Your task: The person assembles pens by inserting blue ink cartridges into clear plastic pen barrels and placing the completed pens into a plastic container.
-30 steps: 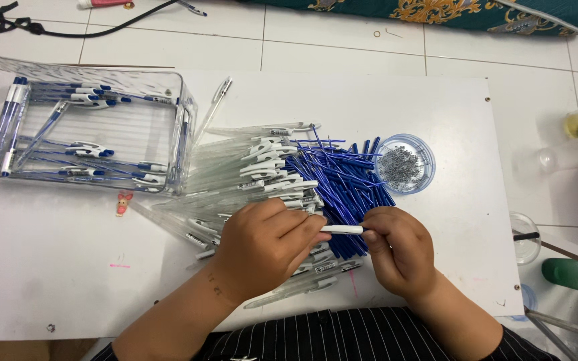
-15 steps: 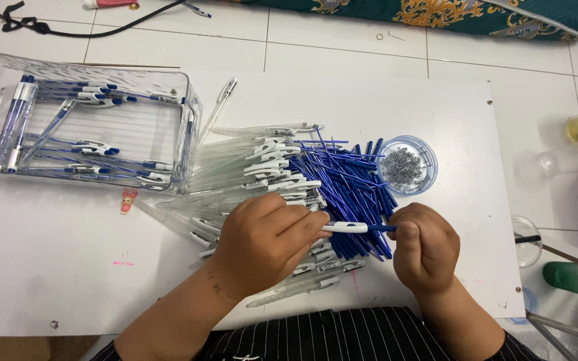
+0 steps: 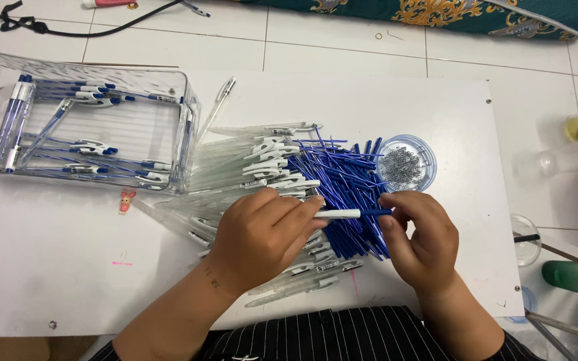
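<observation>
Left hand (image 3: 265,230) grips white pen barrel (image 3: 336,214); right hand (image 3: 419,234) pinches blue refill (image 3: 374,212) at barrel's open end. Beneath: heap of clear barrels (image 3: 235,177), blue refills (image 3: 342,180) on white desk (image 3: 55,254). Round dish of springs (image 3: 404,164) beside right hand. Clear tray (image 3: 182,127) with finished pens far left.

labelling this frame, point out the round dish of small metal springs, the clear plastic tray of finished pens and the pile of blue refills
round clear dish of small metal springs (image 3: 429,151): head view, on its blue-tinted rim
clear plastic tray of finished pens (image 3: 185,100): head view, on its right wall
pile of blue ink refills (image 3: 342,177): head view, middle of the pile
</observation>
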